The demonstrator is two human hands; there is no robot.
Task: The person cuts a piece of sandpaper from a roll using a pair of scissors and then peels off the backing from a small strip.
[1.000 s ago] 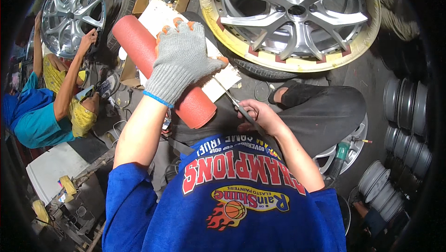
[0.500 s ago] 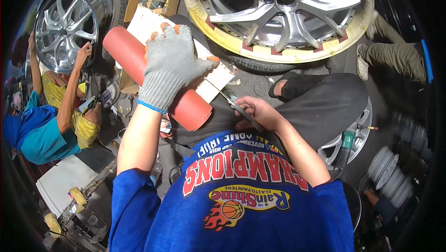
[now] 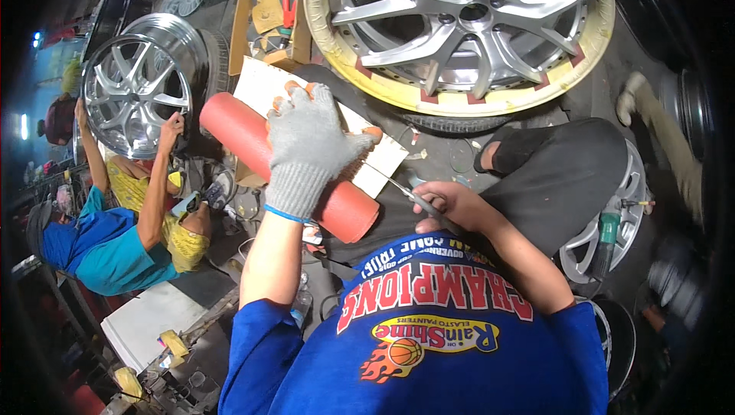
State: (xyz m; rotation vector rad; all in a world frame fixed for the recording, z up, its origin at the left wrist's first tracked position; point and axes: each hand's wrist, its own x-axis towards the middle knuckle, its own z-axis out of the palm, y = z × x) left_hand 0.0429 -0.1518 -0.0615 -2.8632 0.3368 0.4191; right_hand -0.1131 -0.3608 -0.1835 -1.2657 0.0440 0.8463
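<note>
My left hand (image 3: pixel 310 143) wears a grey knitted glove with orange fingertips. It lies flat across a red roll of sheet material (image 3: pixel 243 133) and a pale board (image 3: pixel 264 82), thumb stretched out to the right. A small brown patch of material (image 3: pixel 356 166) shows beneath that thumb. My right hand (image 3: pixel 452 207), bare, is closed round the dark handles of what look like scissors (image 3: pixel 400 187). Their thin blades point up and left toward the board's edge, beside the gloved thumb. Part of the handles is hidden by my fingers.
A large alloy wheel (image 3: pixel 429 17) with yellow masking round its rim stands ahead. A cardboard box of tools (image 3: pixel 301 40) is left of it. At the left, another person (image 3: pixel 107 250) holds a silver wheel (image 3: pixel 136 97). A green power tool (image 3: pixel 609 235) rests on a wheel at right.
The whole view has shifted, so things appear farther right and slightly lower. Both hands keep nearly the same places relative to the roll and board.
</note>
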